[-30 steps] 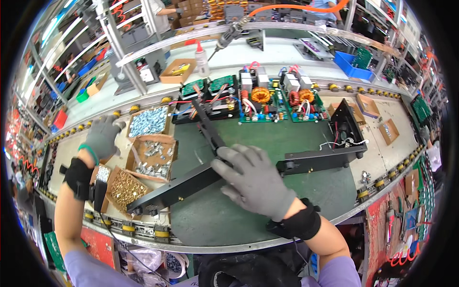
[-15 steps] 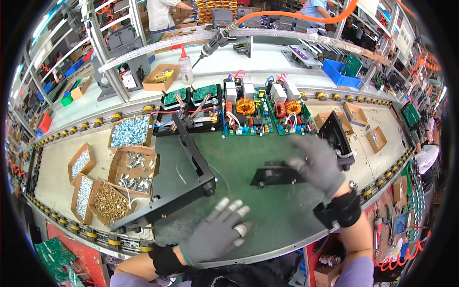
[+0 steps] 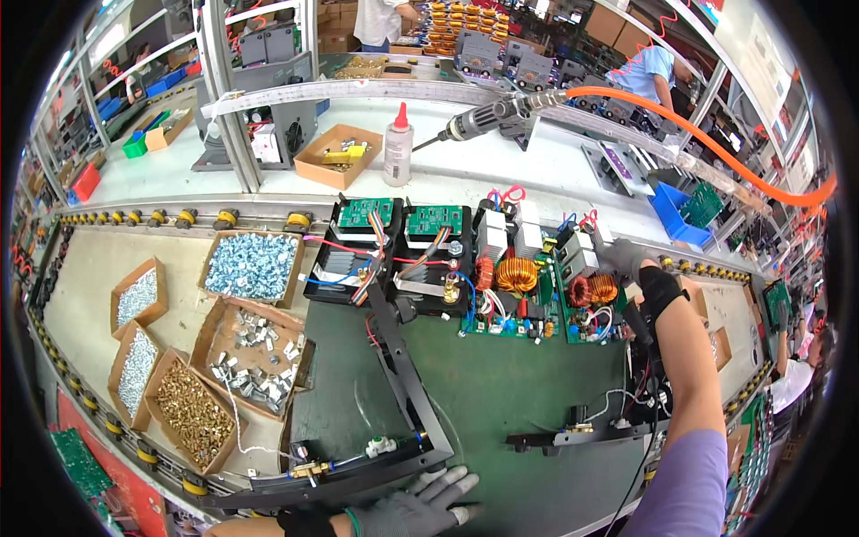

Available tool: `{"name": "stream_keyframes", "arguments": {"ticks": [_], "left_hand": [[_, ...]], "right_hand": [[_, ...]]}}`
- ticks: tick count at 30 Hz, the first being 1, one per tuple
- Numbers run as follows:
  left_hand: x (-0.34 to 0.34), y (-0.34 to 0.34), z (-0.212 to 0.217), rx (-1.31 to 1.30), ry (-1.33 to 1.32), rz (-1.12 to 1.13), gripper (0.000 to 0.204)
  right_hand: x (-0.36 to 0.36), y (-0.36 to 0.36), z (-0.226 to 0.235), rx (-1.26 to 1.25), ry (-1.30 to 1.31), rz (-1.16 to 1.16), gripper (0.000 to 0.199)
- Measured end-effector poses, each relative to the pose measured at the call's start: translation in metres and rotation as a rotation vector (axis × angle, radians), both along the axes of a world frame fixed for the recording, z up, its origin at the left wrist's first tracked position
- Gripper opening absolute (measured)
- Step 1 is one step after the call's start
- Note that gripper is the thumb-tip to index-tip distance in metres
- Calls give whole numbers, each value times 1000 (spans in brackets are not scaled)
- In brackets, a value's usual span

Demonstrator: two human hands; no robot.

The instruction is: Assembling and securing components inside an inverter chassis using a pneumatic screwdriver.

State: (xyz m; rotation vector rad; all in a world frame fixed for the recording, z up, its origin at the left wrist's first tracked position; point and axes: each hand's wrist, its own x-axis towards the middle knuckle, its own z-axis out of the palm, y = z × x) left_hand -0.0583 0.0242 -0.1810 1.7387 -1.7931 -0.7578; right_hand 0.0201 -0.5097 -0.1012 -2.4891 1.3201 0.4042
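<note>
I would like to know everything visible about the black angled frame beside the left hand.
This black frame looks like painted metal: two slim bars meeting at a corner over the green mat. One runs away toward the dark modules; the other goes left, beyond the mat. A brass fitting and a pale fitting sit along the near bar. The left hand lies open at its near side; whether they touch is unclear.

Grey-gloved hands (image 3: 412, 513), black frame (image 3: 437, 445), green mat (image 3: 501, 394), orange hose (image 3: 617, 92), blue bin (image 3: 677, 215), purple sleeve (image 3: 684, 483)
</note>
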Motion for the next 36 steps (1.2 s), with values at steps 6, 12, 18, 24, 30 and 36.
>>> {"name": "stream_keyframes", "arguments": {"ticks": [6, 12, 18, 24, 30, 36], "left_hand": [[2, 0, -1, -2, 34, -8, 67], [5, 2, 12, 79, -136, -119, 66], [-1, -4, 6, -76, -173, 26, 55], [-17, -65, 15, -288, 252, 300, 41], [-2, -100, 29, 4, 1272, 337, 30], [2, -72, 64, -92, 1188, 421, 30]], "right_hand": [[-2, 29, 0, -338, -101, -14, 59], [-39, 86, 68, -566, -460, 129, 54], [-118, 150, 153, -772, -818, 537, 56], [-227, 245, 194, -635, -1072, 837, 56], [-298, 329, 165, -5, -481, 911, 55], [-301, 325, 67, -116, -324, 1154, 53]]}}
